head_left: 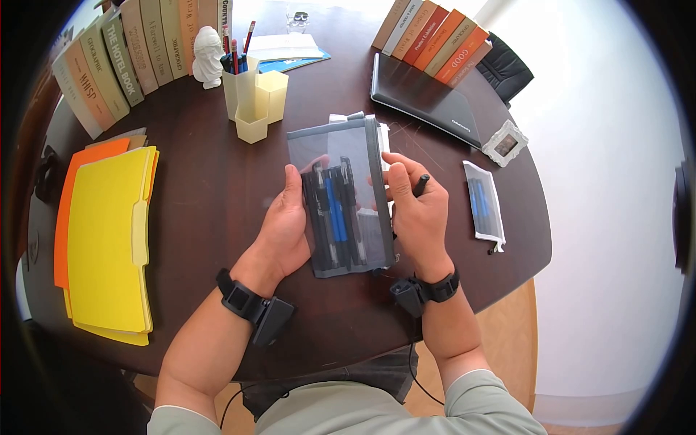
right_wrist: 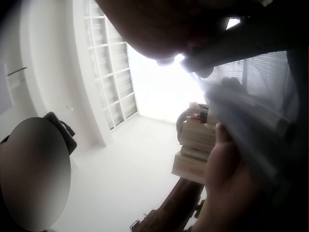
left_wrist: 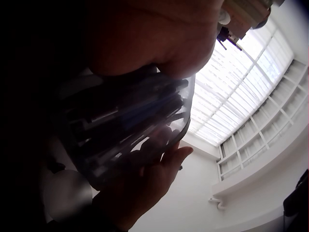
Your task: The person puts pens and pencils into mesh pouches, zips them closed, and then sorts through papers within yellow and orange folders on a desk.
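Observation:
My left hand (head_left: 279,228) grips the left side of a grey see-through zip pouch (head_left: 308,145), thumb over its front and the other fingers hidden behind. Inside the pouch, several black and blue pens (head_left: 335,210) stand side by side. At the pouch's right edge, along the dark zipper band (head_left: 383,188), is my right hand (head_left: 420,210). It holds a black pen (head_left: 420,185), whose end sticks out between thumb and fingers; the rest is hidden by the hand. In the left wrist view the pouch (left_wrist: 140,116) looks dark, with the right hand (left_wrist: 145,188) beyond it.
A white-edged pouch (head_left: 483,203) with blue pens lies on the right. Yellow folders (head_left: 109,239) lie left. Behind are a cream pen holder (head_left: 250,109), a white bust (head_left: 208,58), a closed laptop (head_left: 428,101), a small picture frame (head_left: 505,143) and two book rows (head_left: 119,61).

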Tool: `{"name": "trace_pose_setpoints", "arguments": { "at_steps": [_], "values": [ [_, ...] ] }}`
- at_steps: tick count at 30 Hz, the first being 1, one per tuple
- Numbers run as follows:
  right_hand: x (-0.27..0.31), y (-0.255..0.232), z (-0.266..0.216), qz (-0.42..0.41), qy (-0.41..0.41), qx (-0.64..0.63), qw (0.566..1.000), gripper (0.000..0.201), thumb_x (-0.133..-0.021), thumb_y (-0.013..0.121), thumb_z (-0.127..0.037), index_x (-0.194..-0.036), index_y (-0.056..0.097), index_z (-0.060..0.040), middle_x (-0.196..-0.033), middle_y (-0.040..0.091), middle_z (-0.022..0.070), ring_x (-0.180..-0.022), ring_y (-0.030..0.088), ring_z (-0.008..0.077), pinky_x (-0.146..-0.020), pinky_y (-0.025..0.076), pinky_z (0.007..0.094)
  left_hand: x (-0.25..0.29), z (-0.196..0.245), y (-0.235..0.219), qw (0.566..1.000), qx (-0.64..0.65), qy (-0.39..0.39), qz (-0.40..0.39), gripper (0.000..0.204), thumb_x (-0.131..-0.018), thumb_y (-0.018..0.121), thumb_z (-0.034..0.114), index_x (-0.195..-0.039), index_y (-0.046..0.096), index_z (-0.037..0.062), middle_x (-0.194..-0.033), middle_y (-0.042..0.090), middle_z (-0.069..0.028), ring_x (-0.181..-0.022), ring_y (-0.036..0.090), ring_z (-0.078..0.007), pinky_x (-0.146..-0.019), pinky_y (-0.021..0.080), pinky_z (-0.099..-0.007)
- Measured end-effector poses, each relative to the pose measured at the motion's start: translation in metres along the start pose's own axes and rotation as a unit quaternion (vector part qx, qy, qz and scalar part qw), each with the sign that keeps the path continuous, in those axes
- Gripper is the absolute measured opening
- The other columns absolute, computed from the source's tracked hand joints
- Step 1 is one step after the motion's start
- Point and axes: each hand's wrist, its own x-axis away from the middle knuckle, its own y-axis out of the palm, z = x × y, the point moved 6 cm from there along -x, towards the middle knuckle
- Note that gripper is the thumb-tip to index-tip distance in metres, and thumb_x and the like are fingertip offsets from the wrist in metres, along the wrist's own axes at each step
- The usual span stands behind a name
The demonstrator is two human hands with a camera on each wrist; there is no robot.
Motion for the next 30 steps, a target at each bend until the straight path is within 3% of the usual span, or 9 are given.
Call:
{"name": "trace_pose_setpoints", "arguments": {
  "at_steps": [4, 9, 13, 17, 23, 24, 27, 28, 30],
  "values": [
    [-0.005, -0.011, -0.006, 0.035, 0.052, -0.106, 0.992, 0.037, -0.108, 0.06, -0.03, -0.128, 0.064, 0.0007, -0.089, 0.07, 0.0049, -0.064, 0.049, 0.0039, -0.051, 0.039, 0.0204, 0.0, 0.0, -0.001, 1.0, 0.004, -0.001, 0.002, 0.065, -0.108, 0.025, 0.061, -0.153, 0.043, 0.0182, -0.126, 0.066, -0.0168, -0.115, 0.066, -0.0334, -0.102, 0.056, -0.0492],
    [-0.016, -0.049, -0.002, 0.092, 0.068, -0.346, 0.931, 0.04, -0.11, 0.052, -0.035, -0.134, 0.057, -0.003, -0.087, 0.066, 0.0048, -0.061, 0.038, 0.0066, -0.046, 0.028, 0.0196, 0.0, 0.0, -0.001, 1.0, 0.0, 0.003, -0.017, 0.066, -0.108, 0.024, 0.06, -0.153, 0.042, 0.016, -0.126, 0.066, -0.0146, -0.114, 0.067, -0.0305, -0.101, 0.056, -0.0477],
    [-0.021, -0.059, -0.002, 0.093, 0.043, -0.448, 0.888, 0.045, -0.11, 0.044, -0.041, -0.134, 0.057, -0.0044, -0.091, 0.064, 0.0072, -0.067, 0.042, 0.011, -0.048, 0.032, 0.0217, 0.0, -0.001, -0.001, 1.0, 0.002, -0.003, -0.008, 0.064, -0.108, 0.026, 0.061, -0.152, 0.045, 0.0192, -0.124, 0.066, -0.0165, -0.114, 0.066, -0.0332, -0.103, 0.054, -0.0497],
    [-0.018, -0.05, 0.002, 0.067, 0.06, -0.475, 0.876, 0.046, -0.11, 0.042, -0.042, -0.134, 0.056, -0.0051, -0.097, 0.066, 0.0093, -0.071, 0.044, 0.0131, -0.052, 0.036, 0.0241, 0.001, -0.001, 0.0, 1.0, 0.008, -0.005, -0.006, 0.064, -0.108, 0.026, 0.061, -0.152, 0.046, 0.0193, -0.124, 0.066, -0.0164, -0.114, 0.066, -0.0333, -0.102, 0.055, -0.0496],
    [-0.012, -0.021, 0.001, 0.041, 0.104, -0.439, 0.891, 0.054, -0.112, 0.037, -0.051, -0.137, 0.052, -0.0053, -0.103, 0.069, 0.0116, -0.075, 0.046, 0.0137, -0.061, 0.041, 0.0267, -0.001, -0.001, -0.001, 1.0, 0.015, -0.002, -0.007, 0.064, -0.108, 0.027, 0.062, -0.152, 0.045, 0.0191, -0.126, 0.066, -0.0167, -0.114, 0.066, -0.0337, -0.102, 0.055, -0.0503],
    [-0.013, -0.016, -0.001, -0.047, 0.081, -0.407, 0.908, 0.067, -0.111, 0.036, -0.056, -0.153, 0.037, -0.0035, -0.122, 0.065, 0.0163, -0.094, 0.055, 0.0176, -0.081, 0.047, 0.031, -0.001, -0.001, -0.001, 1.0, 0.018, -0.002, -0.005, 0.064, -0.108, 0.027, 0.061, -0.153, 0.045, 0.0193, -0.126, 0.066, -0.0169, -0.114, 0.066, -0.0341, -0.102, 0.055, -0.0504],
    [0.0, 0.009, -0.02, -0.046, 0.11, -0.366, 0.923, 0.081, -0.111, 0.034, -0.058, -0.165, 0.01, -0.0032, -0.147, 0.049, 0.0213, -0.121, 0.052, 0.0237, -0.107, 0.042, 0.0376, 0.0, 0.0, -0.001, 1.0, 0.014, 0.0, -0.008, 0.064, -0.109, 0.026, 0.06, -0.153, 0.043, 0.0173, -0.129, 0.065, -0.0149, -0.116, 0.066, -0.0323, -0.102, 0.056, -0.0491],
    [0.004, 0.014, -0.022, -0.131, 0.095, -0.36, 0.919, 0.09, -0.11, 0.032, -0.06, -0.165, -0.011, -0.0042, -0.164, 0.027, 0.023, -0.146, 0.034, 0.0292, -0.124, 0.025, 0.0415, 0.001, 0.001, 0.0, 1.0, 0.006, 0.002, -0.015, 0.064, -0.109, 0.024, 0.058, -0.153, 0.043, 0.0151, -0.132, 0.064, -0.0125, -0.117, 0.066, -0.0298, -0.103, 0.056, -0.0476],
    [0.009, 0.021, -0.022, -0.141, 0.091, -0.305, 0.938, 0.091, -0.108, 0.03, -0.064, -0.165, -0.001, -0.0011, -0.165, 0.027, 0.0239, -0.151, 0.028, 0.0311, -0.126, 0.023, 0.043, 0.001, 0.001, 0.0, 1.0, -0.001, 0.005, -0.013, 0.065, -0.11, 0.023, 0.058, -0.154, 0.042, 0.0142, -0.136, 0.062, -0.0105, -0.121, 0.065, -0.0273, -0.104, 0.056, -0.046]
  ]
}}
